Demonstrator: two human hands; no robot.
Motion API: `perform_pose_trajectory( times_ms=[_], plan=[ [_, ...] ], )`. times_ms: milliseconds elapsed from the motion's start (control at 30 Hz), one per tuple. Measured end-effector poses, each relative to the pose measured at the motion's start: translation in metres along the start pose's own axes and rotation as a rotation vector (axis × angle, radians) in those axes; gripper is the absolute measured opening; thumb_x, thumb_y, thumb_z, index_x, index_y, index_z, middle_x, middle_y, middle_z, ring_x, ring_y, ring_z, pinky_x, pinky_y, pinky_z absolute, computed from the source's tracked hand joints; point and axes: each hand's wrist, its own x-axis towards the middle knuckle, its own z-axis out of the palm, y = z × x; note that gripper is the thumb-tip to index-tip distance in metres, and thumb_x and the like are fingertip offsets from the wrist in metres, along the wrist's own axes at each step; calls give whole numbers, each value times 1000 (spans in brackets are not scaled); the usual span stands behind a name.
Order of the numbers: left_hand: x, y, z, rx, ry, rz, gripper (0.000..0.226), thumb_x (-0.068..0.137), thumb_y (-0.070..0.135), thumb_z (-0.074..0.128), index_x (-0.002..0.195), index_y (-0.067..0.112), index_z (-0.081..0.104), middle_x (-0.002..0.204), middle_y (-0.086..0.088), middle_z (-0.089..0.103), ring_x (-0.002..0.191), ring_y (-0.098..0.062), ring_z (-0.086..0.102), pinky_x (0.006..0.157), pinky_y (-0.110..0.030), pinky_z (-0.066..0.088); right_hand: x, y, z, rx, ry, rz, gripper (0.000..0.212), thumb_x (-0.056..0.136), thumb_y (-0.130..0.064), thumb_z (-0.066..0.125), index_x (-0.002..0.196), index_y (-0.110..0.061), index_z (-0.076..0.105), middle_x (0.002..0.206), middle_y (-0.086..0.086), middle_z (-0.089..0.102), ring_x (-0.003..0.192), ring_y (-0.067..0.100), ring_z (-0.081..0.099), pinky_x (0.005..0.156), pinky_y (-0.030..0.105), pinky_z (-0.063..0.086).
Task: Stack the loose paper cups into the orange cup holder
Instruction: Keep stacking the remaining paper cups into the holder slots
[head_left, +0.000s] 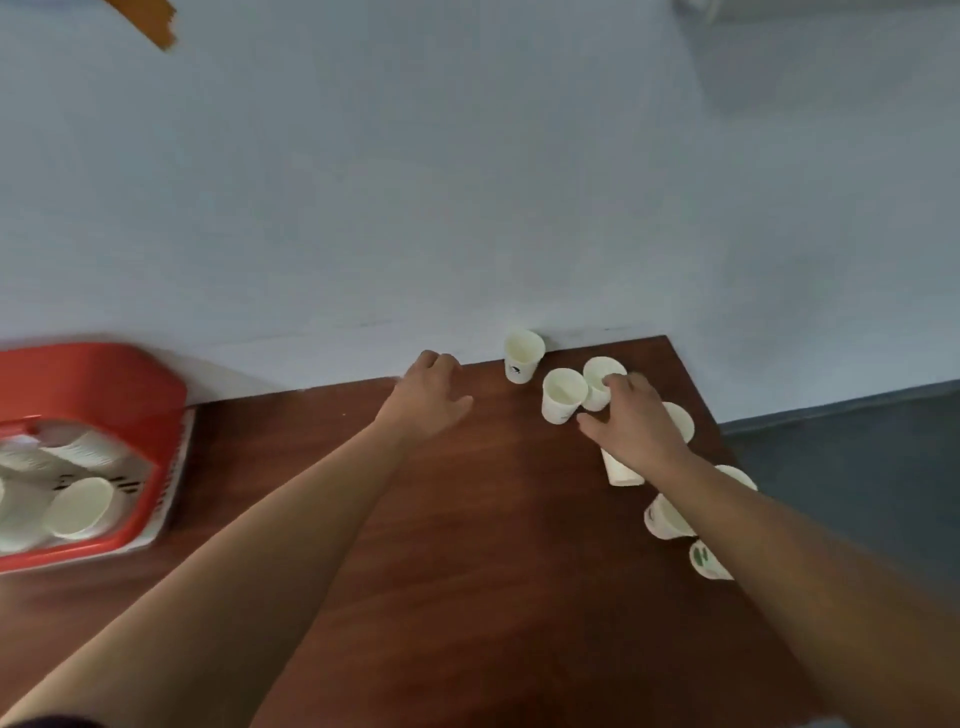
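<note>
Upright paper cup (597, 382), long axis vertical, stands touching a second cup (562, 396) at the table's (467, 545) far right. The right hand (631, 423) is spread at it, unclosed. The left hand (431, 395) is farther away, loosely curled and empty. The orange cup holder (104, 384) lies well to the left.

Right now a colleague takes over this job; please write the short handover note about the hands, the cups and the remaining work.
Left hand: open, empty, over the table's far edge.
Right hand: fingers spread, touching one loose cup, not yet gripping.
Orange cup holder: at the left, some stacked cups already inside.
To do: several loose cups remain at the table's right side, three upright near the wall, others partly hidden by the right arm.
</note>
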Motion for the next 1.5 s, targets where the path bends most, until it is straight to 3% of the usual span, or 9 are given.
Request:
perform_pose_trajectory(
  times_ms=[167,367,533,667,833,1000,1167,1333,1500],
  plan=[
    [65,35,42,22,23,11,61,88,32,66,141,10,44,144,-8,39,126,-25,49,95,-32,40,45,36,12,7,4,-71,71,77,-48,73,131,-8,48,127,13,51,117,32,49,96,42,43],
    [131,39,80,114,22,87,67,82,27,73,140,10,45,145,-8,40,129,-29,46,102,-42,43,95,50,49,-39,8,-216,84,73,-58,72,138,-12,42,140,7,47,137,26,37,112,41,29],
    [173,33,99,434,-22,276,83,77,25,75,150,21,34,155,-3,32,138,-28,36,109,-42,36,122,53,73,-126,-13,-296,96,74,-62,69,148,-13,32,152,5,37,149,24,15,121,45,9],
    [194,29,97,795,-68,445,79,88,23,66,154,33,24,159,4,27,142,-22,29,113,-36,27,130,52,85,-212,-35,-367,94,75,-61,68,148,-14,32,150,1,39,150,22,11,122,49,2],
    [201,19,101,869,-85,475,70,89,25,65,150,33,32,150,0,35,135,-26,32,110,-35,27,129,51,96,-257,-9,-437,72,80,-47,66,141,-15,42,141,1,49,149,20,19,122,49,2],
    [185,3,89,716,-19,456,73,76,48,74,138,23,44,127,-7,45,118,-28,40,99,-36,34,124,33,89,-131,34,-435,67,78,-46,70,134,-15,48,136,2,53,143,20,30,121,42,11],
    [135,-22,42,449,54,303,77,72,55,76,134,21,46,120,-7,48,109,-27,43,97,-39,42,103,-5,65,-14,17,-397,67,76,-47,71,130,-15,49,126,2,55,120,25,48,102,38,37],
    [56,-56,-24,235,101,88,77,72,45,79,137,22,43,125,-5,42,116,-26,43,95,-41,46,66,-72,49,154,-88,-347,73,77,-40,75,138,-16,43,134,0,49,123,22,46,99,34,40],
    [-35,-114,-90,123,167,-81,74,75,40,79,136,23,41,126,-3,38,116,-25,48,90,-31,41,18,-167,48,247,-151,-386,69,76,-36,77,135,-21,46,130,-3,51,119,18,49,93,29,42]
  ],
)
